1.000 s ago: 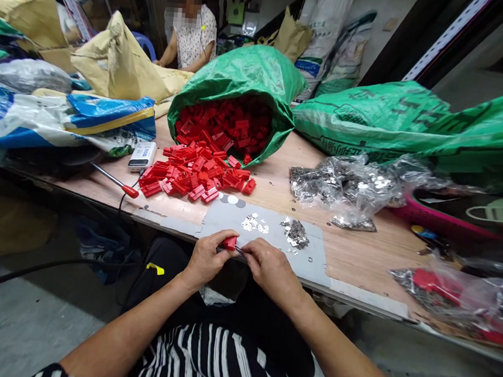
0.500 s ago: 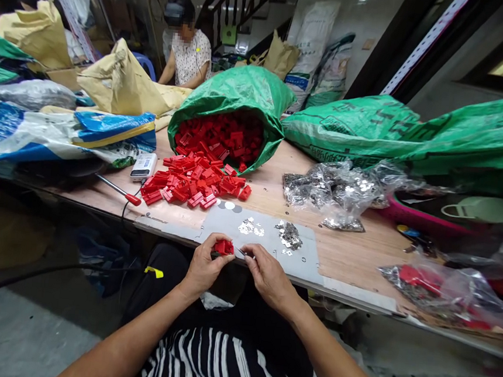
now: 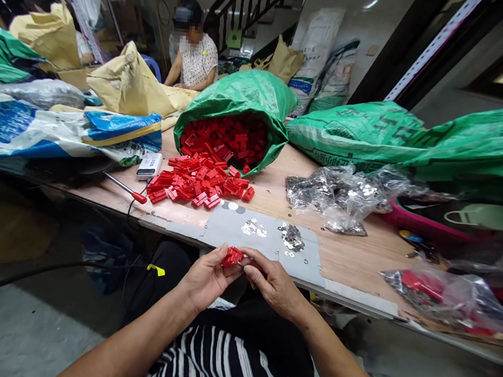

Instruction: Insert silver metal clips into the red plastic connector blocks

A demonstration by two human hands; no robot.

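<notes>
In the head view my left hand (image 3: pixel 206 279) grips a small red plastic part (image 3: pixel 231 257) between thumb and fingers, just off the table's front edge. My right hand (image 3: pixel 273 281) is closed in a pinch right beside it, its fingertips at the part's right side. A small metallic piece shows at those fingertips, too small to make out fully. Beyond the hands, a grey mat (image 3: pixel 267 254) bears a pile of shiny flat metal pieces (image 3: pixel 254 228) and a darker metal pile (image 3: pixel 292 238). A heap of like red parts (image 3: pixel 199 179) lies farther back to the left.
A green sack (image 3: pixel 242 97) spills red parts onto the table. Clear bags of metal pieces (image 3: pixel 339 190) lie right of centre, near a pink basket (image 3: pixel 425 220). A red-handled tool (image 3: pixel 138 197) and a white device (image 3: pixel 149 165) sit left. A person (image 3: pixel 195 54) sits across.
Both hands have come closer together and slightly lower; the red part has shifted right and now meets the right fingertips. The whole view has shifted slightly.
</notes>
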